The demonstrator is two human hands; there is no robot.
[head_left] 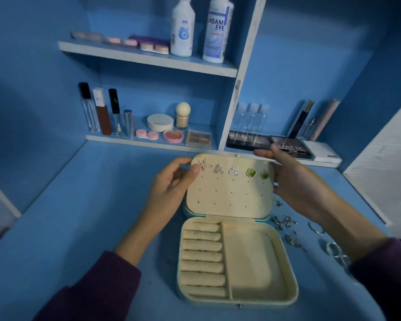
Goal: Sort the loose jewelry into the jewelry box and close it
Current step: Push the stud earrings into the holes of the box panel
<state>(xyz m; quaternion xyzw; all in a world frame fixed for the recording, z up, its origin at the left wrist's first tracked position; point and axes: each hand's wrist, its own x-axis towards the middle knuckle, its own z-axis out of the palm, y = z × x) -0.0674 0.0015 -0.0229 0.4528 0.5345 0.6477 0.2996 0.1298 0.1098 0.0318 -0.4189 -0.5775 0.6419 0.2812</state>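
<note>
Both hands prop the open lid (229, 198) of the jewelry box (250, 258) while earrings fill its top row.

The left hand (171, 184) pinches the lid's left edge, thumb just beside a flower earring (204, 164), likely bracing the panel so the post seats. Two triangle earrings (218, 169) and two green earrings (251, 172) follow along the row. The right hand (294, 179) grips the right edge, fingers curled behind it, keeping the lid upright. The box stands open on the blue table (102, 205), and loose jewelry (285, 222) waits to its right, so most sorting seems undone.
</note>
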